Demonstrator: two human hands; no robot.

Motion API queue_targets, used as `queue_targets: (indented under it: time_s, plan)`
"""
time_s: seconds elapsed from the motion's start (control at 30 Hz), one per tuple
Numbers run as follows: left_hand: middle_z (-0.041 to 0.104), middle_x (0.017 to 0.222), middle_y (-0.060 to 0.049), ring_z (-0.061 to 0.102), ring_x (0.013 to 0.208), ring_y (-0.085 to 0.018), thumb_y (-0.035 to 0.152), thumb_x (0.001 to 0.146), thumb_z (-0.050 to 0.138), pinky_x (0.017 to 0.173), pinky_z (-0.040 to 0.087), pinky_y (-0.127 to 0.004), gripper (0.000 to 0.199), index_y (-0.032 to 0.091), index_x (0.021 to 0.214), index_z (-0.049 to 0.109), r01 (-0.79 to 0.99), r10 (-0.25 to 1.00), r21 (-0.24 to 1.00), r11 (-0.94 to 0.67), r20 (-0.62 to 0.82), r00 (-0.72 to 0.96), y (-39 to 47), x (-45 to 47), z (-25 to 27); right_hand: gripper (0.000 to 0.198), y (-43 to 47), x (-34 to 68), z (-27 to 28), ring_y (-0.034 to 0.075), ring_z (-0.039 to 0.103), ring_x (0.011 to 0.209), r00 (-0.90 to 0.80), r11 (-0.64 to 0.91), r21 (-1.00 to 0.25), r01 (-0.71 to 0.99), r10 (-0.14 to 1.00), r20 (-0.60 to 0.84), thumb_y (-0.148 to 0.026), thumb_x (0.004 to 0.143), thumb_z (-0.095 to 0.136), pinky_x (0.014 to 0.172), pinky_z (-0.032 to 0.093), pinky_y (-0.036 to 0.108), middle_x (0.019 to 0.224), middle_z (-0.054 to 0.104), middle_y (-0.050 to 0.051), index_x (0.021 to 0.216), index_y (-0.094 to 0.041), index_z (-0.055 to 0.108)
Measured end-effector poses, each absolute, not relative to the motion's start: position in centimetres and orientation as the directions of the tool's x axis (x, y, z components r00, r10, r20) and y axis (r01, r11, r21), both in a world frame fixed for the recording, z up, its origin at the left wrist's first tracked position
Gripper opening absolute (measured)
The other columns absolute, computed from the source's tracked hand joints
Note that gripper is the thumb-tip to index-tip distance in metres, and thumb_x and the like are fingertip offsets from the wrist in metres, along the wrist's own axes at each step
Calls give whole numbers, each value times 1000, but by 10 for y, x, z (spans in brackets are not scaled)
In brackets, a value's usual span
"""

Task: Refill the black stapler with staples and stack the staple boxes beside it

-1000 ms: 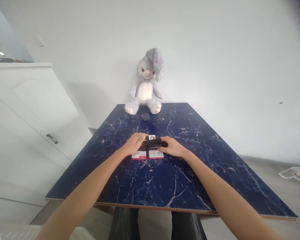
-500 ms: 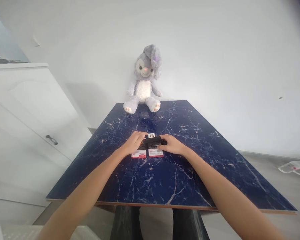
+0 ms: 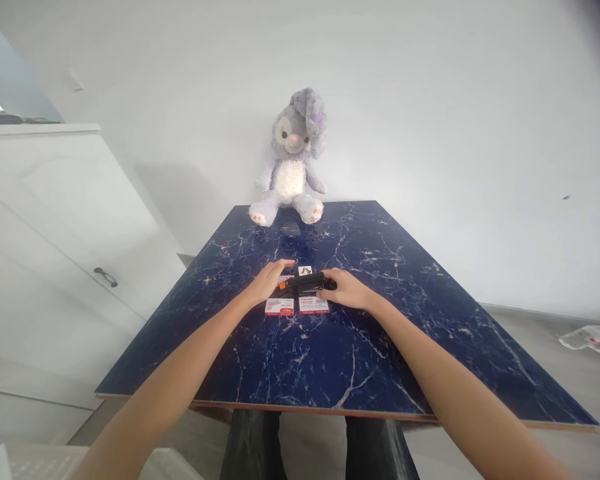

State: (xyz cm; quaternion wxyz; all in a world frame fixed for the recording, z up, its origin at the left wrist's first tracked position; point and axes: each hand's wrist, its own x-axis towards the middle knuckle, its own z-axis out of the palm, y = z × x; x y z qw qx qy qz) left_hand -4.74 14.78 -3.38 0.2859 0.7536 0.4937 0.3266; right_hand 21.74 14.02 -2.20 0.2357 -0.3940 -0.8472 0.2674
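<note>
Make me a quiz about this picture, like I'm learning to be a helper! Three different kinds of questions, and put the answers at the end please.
1. Pick one: what is the main colour of the table top?
A) white
B) dark blue
C) green

2. True or false: the plush toy sits at the edge of the table nearest the person.

3. Fill in the blank: the person's ____ hand grips the right end of the black object.

Key:
1. B, dark blue, with pale veins.
2. False; it sits at the far edge.
3. right; the right hand is there.

The right hand (image 3: 349,290) grips a black object (image 3: 307,281).
</note>
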Motion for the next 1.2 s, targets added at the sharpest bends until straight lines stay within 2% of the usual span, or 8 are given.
queue_targets:
  time_s: [0.1,0.3,0.63,1.2]
  plan:
    - [67,129,-8,58,123,-23,52,104,19,112,39,-41,60,21,129,64,524,941,785,-331,230,249,151,-47,-37,17,140,217,-21,19,61,79,-579,554,-633,541,791,198,-27,77,65,70,41,28,90,70,3,91,-18,69]
    - [68,126,-7,58,122,-23,50,104,21,112,38,-40,57,21,127,64,566,934,744,-355,255,252,149,-43,-35,16,139,217,-21,19,61,78,-576,561,-623,545,791,208,-27,77,65,69,41,28,88,70,2,90,-19,68]
    - [67,128,-6,55,124,-23,46,104,18,112,36,-40,57,21,131,62,641,939,689,-340,212,269,140,-38,-22,20,140,217,-22,19,62,80,-579,562,-624,542,789,208,-27,77,65,71,42,28,92,71,2,94,-18,69]
    - [67,128,-5,54,123,-24,37,102,31,111,37,-41,45,23,127,65,698,936,625,-351,223,272,145,-37,-24,18,137,217,-17,19,62,79,-591,571,-630,527,779,211,-26,77,64,70,42,27,90,71,3,93,-18,69]
